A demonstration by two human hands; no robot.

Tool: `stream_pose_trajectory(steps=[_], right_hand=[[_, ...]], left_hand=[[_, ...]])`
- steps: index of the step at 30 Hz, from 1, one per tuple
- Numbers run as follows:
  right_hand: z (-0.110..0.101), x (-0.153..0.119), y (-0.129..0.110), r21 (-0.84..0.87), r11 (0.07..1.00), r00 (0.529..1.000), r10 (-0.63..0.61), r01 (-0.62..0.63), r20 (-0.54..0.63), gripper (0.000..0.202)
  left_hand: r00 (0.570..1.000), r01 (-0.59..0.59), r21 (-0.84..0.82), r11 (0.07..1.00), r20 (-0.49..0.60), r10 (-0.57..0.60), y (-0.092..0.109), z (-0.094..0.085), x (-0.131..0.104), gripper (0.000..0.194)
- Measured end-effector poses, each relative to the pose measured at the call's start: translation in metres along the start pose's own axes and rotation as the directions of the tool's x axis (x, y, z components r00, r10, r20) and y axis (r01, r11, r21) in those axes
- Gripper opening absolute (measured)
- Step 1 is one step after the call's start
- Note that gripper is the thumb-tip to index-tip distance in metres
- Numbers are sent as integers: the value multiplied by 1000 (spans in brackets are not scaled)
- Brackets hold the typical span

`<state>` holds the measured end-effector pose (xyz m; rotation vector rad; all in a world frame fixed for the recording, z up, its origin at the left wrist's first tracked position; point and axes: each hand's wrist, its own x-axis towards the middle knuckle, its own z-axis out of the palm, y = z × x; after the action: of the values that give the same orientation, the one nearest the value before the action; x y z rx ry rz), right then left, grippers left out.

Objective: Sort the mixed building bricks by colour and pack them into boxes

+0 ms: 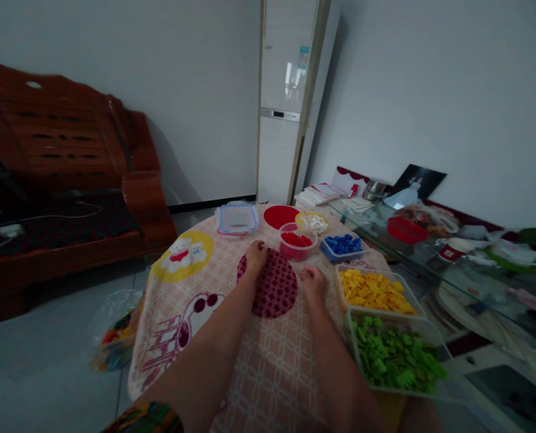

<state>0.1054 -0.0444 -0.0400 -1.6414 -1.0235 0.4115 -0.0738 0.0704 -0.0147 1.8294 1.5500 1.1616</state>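
My left hand (256,256) is over the dark red dotted circle on the patterned tablecloth (268,376), its fingers curled in. My right hand (313,282) rests right of that circle, fingertips pressed together. Whatever either hand may hold is too small or hidden to make out. Just beyond them stands a round clear tub (298,251) of red building pieces (296,240). To the right are containers of blue pieces (342,244), yellow pieces (376,291) and green pieces (396,355). White pieces (316,224) lie behind the red tub.
A clear box with a blue-edged lid (237,218) sits at the table's far left. Beyond the right edge stands a cluttered glass table (457,273) with a red bowl (407,230). A plastic bag (117,331) is at lower left, near a wooden bench (64,150).
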Motion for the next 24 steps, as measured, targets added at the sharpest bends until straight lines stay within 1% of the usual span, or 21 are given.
stream_pose_trajectory(steps=[2, 3, 4, 5, 7, 8, 10, 11, 13, 15, 16, 18, 19, 20, 21, 22, 24], right_hand=[[-11, -18, 1, -17, 999, 999, -27, 28, 41, 20], [-16, -27, 2, -16, 999, 998, -32, 33, 52, 21], [-21, -37, 4, -2, 999, 997, -36, 36, 66, 21], [-25, -48, 5, 23, 999, 996, -45, 44, 80, 22], [-34, -67, 7, 77, 996, 993, -60, 53, 101, 25], [-39, -76, 5, 92, 995, 992, -58, 47, 111, 25], [-49, -90, -1, 102, 995, 989, -36, 21, 141, 26], [-56, -95, -6, 98, 995, 989, -34, 20, 142, 27], [-73, -101, -18, 52, 993, 989, -108, 103, 102, 29], [-97, -100, -27, -19, 975, 975, -219, 220, 34, 28], [-111, -97, -29, -61, 962, 963, -268, 266, -23, 28], [-144, -87, -28, -201, 921, 918, -366, 334, -153, 29], [-162, -81, -24, -289, 895, 890, -406, 341, -208, 30], [-180, -75, -18, -380, 867, 871, -429, 322, -240, 33], [-198, -69, -11, -466, 840, 862, -433, 279, -264, 36], [-215, -63, -3, -545, 812, 865, -414, 210, -283, 39], [-243, -57, 14, -681, 731, 895, -330, 42, -300, 45]], left_hand=[[994, 52, 39, 998, -96, -49, 3, -15, 5, 47], [979, 98, 88, 991, -189, -80, 3, -24, 8, 49], [961, 109, 157, 982, -269, -64, 3, -33, 12, 50], [950, 91, 230, 969, -312, -15, 2, -42, 16, 50], [950, 64, 367, 928, -308, 57, -2, -58, 26, 50], [955, 69, 425, 903, -288, 63, -4, -64, 31, 47], [983, 85, 517, 852, -184, 13, -10, -73, 40, 37], [989, 91, 550, 830, -146, -12, -13, -76, 43, 35], [994, 86, 605, 792, -107, -26, -20, -80, 49, 30], [997, 54, 637, 769, -71, -12, -26, -83, 51, 28], [998, 39, 642, 766, -58, -2, -28, -84, 51, 28], [999, 5, 636, 772, -37, 24, -31, -88, 50, 27], [999, -5, 630, 776, -34, 34, -32, -90, 49, 27], [998, -12, 624, 781, -35, 43, -31, -91, 47, 27], [998, -14, 617, 787, -42, 50, -30, -93, 46, 26], [997, -19, 607, 794, -47, 60, -29, -94, 45, 24], [994, -31, 580, 814, -67, 85, -24, -98, 41, 20]])
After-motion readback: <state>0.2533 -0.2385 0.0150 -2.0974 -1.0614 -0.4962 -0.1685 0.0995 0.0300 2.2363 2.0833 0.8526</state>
